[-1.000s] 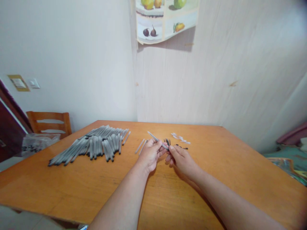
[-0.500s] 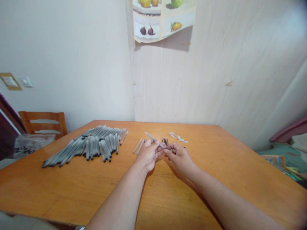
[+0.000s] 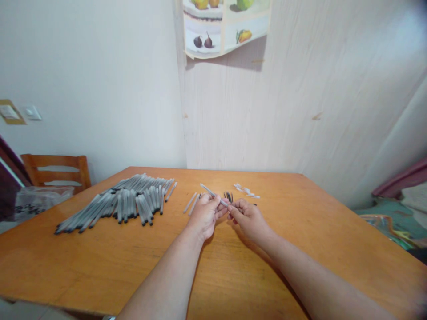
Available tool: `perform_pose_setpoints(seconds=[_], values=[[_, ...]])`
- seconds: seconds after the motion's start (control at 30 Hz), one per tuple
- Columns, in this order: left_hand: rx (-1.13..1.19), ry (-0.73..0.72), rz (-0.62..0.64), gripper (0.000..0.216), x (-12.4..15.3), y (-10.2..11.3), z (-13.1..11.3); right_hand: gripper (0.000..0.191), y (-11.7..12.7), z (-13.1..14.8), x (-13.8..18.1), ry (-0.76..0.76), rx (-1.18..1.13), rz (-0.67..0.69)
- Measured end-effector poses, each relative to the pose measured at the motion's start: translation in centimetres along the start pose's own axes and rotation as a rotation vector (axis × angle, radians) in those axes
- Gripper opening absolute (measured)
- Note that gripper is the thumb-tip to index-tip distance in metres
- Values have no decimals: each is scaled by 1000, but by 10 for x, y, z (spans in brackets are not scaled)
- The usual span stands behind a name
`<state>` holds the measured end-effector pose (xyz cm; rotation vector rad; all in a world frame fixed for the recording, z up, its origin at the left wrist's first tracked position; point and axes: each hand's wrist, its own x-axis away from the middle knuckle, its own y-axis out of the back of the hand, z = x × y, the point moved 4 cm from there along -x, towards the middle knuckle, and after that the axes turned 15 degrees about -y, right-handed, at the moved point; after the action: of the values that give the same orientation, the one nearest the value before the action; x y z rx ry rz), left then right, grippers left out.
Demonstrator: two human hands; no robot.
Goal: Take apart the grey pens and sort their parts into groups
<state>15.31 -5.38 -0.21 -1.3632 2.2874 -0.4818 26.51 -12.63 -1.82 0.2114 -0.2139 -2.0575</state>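
Observation:
My left hand (image 3: 205, 215) is closed around a thin grey pen barrel (image 3: 211, 194) that sticks up and to the left from its fingers. My right hand (image 3: 248, 216) pinches at the barrel's near end, fingertips touching those of the left hand. Just behind the hands lie a few small black pen parts (image 3: 228, 196) and several small white parts (image 3: 246, 191). Two loose grey barrels (image 3: 191, 202) lie on the wooden table (image 3: 110, 262) left of my left hand.
A large pile of grey pens with black ends (image 3: 122, 203) is spread over the table's left part. A wooden chair (image 3: 55, 169) and a plastic bag (image 3: 36, 200) stand beyond the left edge. A fruit poster (image 3: 223, 24) hangs on the wall. Bedding (image 3: 396, 213) lies at right.
The hands stay together at the pen barrel, and my right fingers have shifted closer onto its end. The view has drifted slightly to the right and up.

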Motion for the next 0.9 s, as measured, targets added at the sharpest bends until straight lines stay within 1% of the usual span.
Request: perform_pose_setpoints(seconds=[0.13, 0.33, 0.5, 0.73, 0.83, 0.9], values=[[-5, -3, -14, 9, 1, 0, 0, 20, 2, 5, 1, 26, 24, -31], [-14, -1, -42, 10, -1, 3, 1, 13, 6, 12, 5, 83, 183, -93], [-7, 12, -56, 8, -3, 6, 2, 11, 8, 14, 6, 94, 200, -88], [37, -12, -102, 9, -6, 9, -1, 10, 10, 13, 7, 119, 252, -80], [54, -26, -131, 9, -9, 12, -3, 12, 17, 12, 2, 141, 287, -103], [69, -32, -139, 9, -10, 14, -4, 15, 29, 10, -4, 134, 306, -152]])
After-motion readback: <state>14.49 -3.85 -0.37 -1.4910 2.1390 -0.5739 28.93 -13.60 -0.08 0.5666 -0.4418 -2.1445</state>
